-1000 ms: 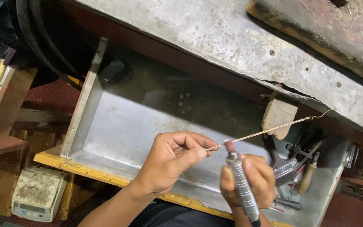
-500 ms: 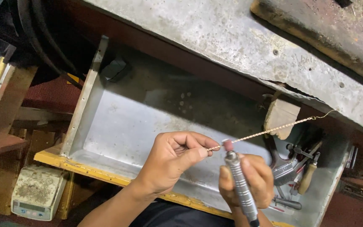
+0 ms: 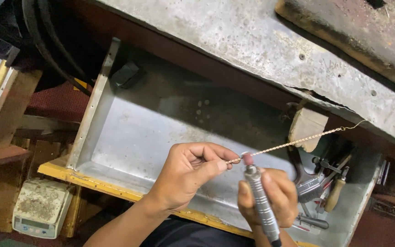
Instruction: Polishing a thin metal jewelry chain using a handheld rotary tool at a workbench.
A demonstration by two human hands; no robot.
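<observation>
- My left hand pinches one end of a thin gold chain, stretched taut toward 2 o'clock.
- Right hand grips a ribbed rotary tool, pink tip touching the chain.
- Chain looks light, floppy and snag-prone, so I'd hold it near the ends.
- Metal tray holds a brush and small tools at 3 o'clock.

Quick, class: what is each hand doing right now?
Left hand: closed, pinching the thin chain.
Right hand: closed around the ridged metal rotary tool.
</observation>
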